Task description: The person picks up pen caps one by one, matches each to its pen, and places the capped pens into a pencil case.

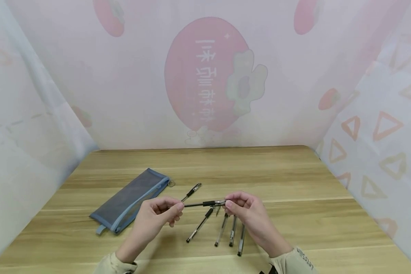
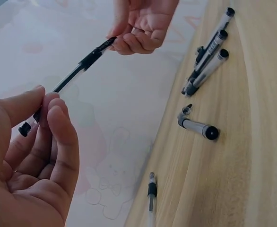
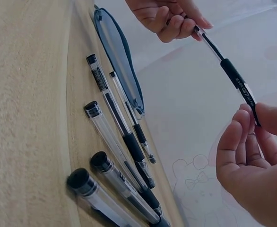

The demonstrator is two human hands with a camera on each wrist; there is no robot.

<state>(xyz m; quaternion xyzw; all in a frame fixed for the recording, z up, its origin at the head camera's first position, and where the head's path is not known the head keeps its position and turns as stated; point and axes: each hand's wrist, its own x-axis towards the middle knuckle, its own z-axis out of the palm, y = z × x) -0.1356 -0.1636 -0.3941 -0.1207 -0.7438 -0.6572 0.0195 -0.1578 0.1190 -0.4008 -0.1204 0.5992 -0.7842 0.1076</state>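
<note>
A clear-barrelled gel pen (image 1: 209,203) with a black rubber grip is held level above the table between both hands. My left hand (image 1: 154,219) pinches its tail end between thumb and fingers; the black end plug (image 2: 24,128) pokes out past them in the left wrist view. At the capped end, the right hand (image 1: 250,213) pinches with thumb and fingertips. White "G7" lettering shows beside the black grip (image 3: 232,72) in the right wrist view. Under the hands, several similar pens (image 1: 199,227) lie on the wooden table (image 1: 277,171).
A blue-grey mesh pencil case (image 1: 126,196) with a light blue zipper and a ring lies at the left, beyond the left hand. Another pen (image 1: 193,189) lies between it and the held pen. Behind the table hangs a pink patterned curtain (image 1: 137,76).
</note>
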